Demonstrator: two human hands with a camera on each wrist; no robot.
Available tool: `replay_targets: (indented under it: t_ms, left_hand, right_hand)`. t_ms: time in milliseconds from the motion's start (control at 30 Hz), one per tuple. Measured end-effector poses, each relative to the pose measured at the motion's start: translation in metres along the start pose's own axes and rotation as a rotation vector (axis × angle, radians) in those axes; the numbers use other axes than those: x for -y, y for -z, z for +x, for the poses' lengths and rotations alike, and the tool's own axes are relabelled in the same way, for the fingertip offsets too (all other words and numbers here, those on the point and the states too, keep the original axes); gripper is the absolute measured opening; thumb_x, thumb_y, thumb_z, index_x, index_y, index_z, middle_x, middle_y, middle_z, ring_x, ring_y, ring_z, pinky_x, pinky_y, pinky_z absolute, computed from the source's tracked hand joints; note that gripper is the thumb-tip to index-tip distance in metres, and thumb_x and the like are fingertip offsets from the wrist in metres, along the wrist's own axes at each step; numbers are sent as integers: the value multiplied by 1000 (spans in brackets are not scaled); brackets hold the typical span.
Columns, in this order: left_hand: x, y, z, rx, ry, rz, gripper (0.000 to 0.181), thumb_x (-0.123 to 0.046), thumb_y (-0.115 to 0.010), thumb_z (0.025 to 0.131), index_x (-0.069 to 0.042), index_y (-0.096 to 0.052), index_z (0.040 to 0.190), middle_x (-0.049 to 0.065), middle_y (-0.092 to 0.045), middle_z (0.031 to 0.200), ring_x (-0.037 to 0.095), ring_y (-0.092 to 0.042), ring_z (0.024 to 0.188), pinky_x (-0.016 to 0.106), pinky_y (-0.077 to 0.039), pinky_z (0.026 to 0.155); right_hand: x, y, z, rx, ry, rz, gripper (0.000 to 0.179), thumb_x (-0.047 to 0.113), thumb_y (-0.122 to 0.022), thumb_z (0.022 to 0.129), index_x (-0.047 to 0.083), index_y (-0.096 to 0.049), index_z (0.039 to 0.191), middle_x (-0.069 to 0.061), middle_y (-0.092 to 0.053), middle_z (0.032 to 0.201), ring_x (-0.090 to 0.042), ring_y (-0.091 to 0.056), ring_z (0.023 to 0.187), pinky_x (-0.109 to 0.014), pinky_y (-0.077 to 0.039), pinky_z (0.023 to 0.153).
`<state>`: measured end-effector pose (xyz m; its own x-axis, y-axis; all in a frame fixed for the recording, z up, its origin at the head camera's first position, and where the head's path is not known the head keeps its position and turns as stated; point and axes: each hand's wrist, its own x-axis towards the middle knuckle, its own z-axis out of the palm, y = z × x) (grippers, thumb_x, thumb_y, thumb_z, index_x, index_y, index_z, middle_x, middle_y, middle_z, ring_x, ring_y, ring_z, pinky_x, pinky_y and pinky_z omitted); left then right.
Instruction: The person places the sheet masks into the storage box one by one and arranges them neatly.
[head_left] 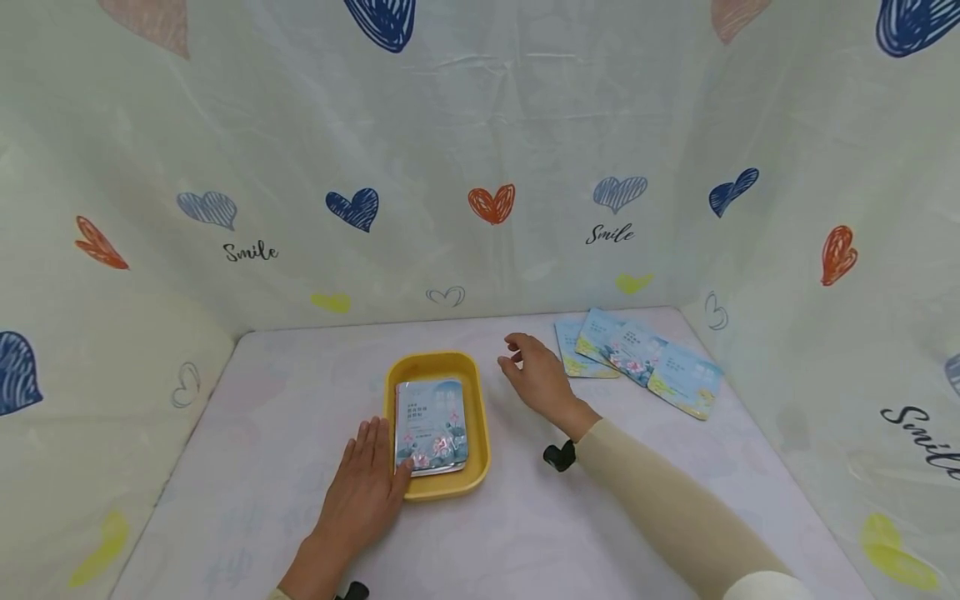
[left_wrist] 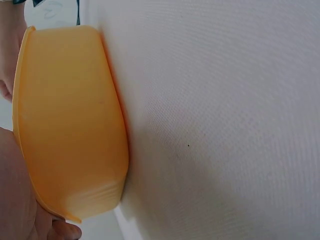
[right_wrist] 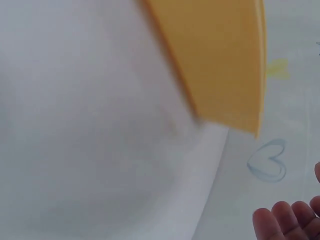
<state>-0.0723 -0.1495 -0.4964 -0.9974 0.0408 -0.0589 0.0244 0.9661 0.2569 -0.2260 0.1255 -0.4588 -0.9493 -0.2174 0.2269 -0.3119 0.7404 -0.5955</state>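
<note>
A yellow plastic tray [head_left: 483, 433] stands on the table, holding a stack of flat, blue, flower-printed rectangles [head_left: 431, 421] with a shiny lower edge. My left hand [head_left: 360, 483] lies along the tray's left side, fingers straight and together. Its thumb reaches over the rim to the lower left corner of the stack. The left wrist view shows this hand [left_wrist: 17, 190] right at the rim. To the right of the tray, my right hand [head_left: 540, 375] is raised with loosely bent fingers and nothing in them. Its fingertips show at the corner of the right wrist view.
Several similar blue printed rectangles [head_left: 633, 346] lie fanned out and overlapping at the table's back right, beyond the right hand. A white cloth with hearts and lettering [head_left: 420, 250] rises behind the table [head_left: 285, 417] and on both sides.
</note>
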Motion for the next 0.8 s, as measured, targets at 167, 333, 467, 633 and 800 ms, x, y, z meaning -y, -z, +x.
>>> replay_targets:
  t_ms: [167, 333, 467, 633, 800]
  left_hand:
    - [0, 0, 0, -1, -3, 0, 84, -46, -48, 110, 8, -15, 165, 27, -19, 173, 43, -14, 162, 58, -18, 131]
    - [-1, 0, -1, -1, -4, -4, 83, -45, -48, 110, 8, -15, 165, 28, -20, 173, 44, -15, 162, 59, -18, 131]
    - [-2, 1, -1, 8, 5, -4, 84, -46, -48, 110, 8, -15, 165, 27, -19, 173, 43, -15, 162, 59, -18, 131]
    - [-2, 1, -1, 13, 10, -3, 84, -46, -49, 110, 8, -15, 165, 27, -19, 173, 43, -14, 162, 59, -17, 131]
    - [-2, 0, 0, 9, 8, -5, 84, -46, -48, 110, 8, -15, 165, 27, -19, 173, 43, -14, 162, 59, -17, 131]
  right_hand:
    - [-27, 11, -3, 4, 26, -113, 44, 26, -65, 106, 1, -59, 142, -18, -67, 133, -32, -69, 113, -47, -62, 91]
    - [-57, 21, -5, 15, 43, -224, 48, 24, -65, 106, -2, -55, 145, -23, -62, 141, -39, -64, 124, -53, -57, 101]
    - [-80, 31, -8, 29, 45, -311, 51, 24, -65, 106, -4, -52, 147, -26, -57, 146, -43, -57, 134, -56, -51, 111]
    - [-107, 47, -14, 45, 34, -400, 54, 23, -67, 105, -6, -50, 146, -30, -53, 148, -48, -52, 136, -60, -48, 112]
    - [-137, 65, -24, 64, -14, -464, 57, 23, -65, 105, -11, -45, 146, -33, -48, 149, -53, -48, 137, -65, -47, 109]
